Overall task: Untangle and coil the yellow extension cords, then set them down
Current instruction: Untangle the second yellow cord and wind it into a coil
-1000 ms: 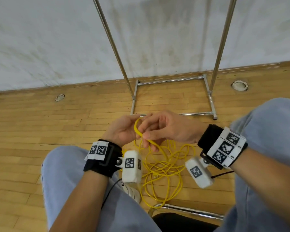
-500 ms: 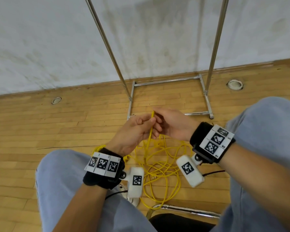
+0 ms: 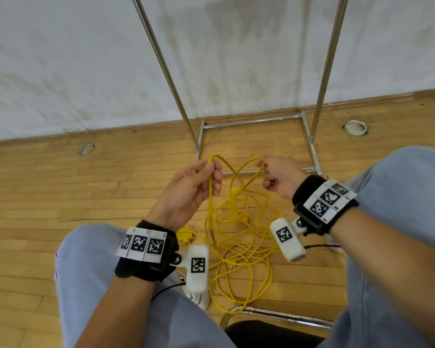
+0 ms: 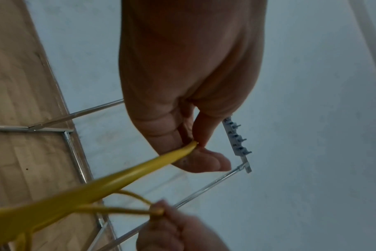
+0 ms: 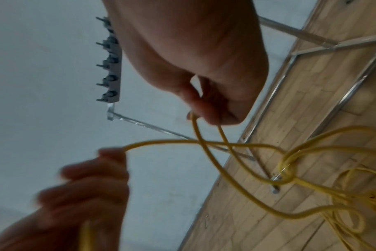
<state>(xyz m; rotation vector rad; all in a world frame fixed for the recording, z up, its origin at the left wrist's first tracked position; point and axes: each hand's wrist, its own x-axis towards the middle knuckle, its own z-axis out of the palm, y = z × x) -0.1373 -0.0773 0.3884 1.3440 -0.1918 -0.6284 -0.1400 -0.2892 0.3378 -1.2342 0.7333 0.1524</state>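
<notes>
Yellow cord (image 3: 236, 222) is held up in two places between the knees, with most of it lying in a loose tangle on the wooden floor (image 3: 60, 197) below. A narrow bend of cord is pinched between thumb and fingertips of the left hand (image 3: 194, 187); the pinch is shown close up in the left wrist view, where the cord (image 4: 110, 183) leaves the left hand (image 4: 182, 84) toward the camera. A second bend is pinched by the curled fingers of the right hand (image 3: 279, 179), and in the right wrist view two strands (image 5: 215, 161) are seen dropping from the right hand (image 5: 200, 68).

Change noted: half a second earlier both hands were closed together on one upright stretch of cord; now they are drawn apart, and two raised loops are spread between them, crossing once just below. The crossing is seen against the metal rack (image 3: 254, 119) by the wall.

Reading: the untangling step is judged to be in hand, at an early stage. A knot-like cluster is visible lower down in the right wrist view, near a yellow plug (image 3: 185, 236) on the floor. No coil is formed yet, and nothing is set down. The next pull is judged to need care, since the cluster could be tightened by it.
</notes>
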